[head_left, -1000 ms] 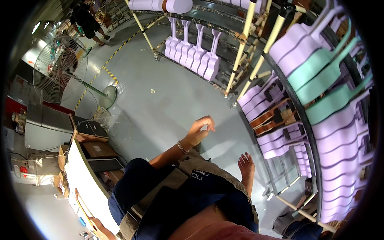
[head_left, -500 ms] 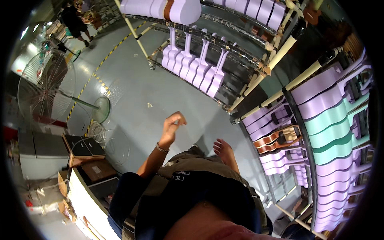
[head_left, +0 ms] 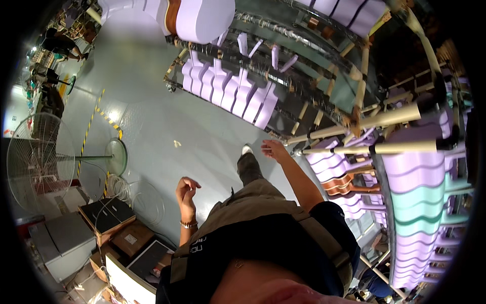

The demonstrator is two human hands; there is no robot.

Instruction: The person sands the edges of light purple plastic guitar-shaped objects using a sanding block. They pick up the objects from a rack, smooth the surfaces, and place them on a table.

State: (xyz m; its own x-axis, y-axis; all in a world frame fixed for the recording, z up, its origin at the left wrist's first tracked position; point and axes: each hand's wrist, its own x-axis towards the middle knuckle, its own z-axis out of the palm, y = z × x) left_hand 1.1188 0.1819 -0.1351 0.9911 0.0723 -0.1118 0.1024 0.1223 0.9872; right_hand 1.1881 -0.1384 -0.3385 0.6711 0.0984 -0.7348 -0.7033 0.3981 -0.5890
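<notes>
left hand (head_left: 187,192): loosely curled | right hand (head_left: 273,150): near rack (head_left: 390,116) | lilac guitars (head_left: 417,172): in rows

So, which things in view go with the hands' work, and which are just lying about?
With the hands, judging by nearness:
left hand, loosely curled
right hand, apparently empty
lilac guitars, seemingly closest to the right hand

Just about:
standing fan
coiled tubing
cardboard box
</notes>
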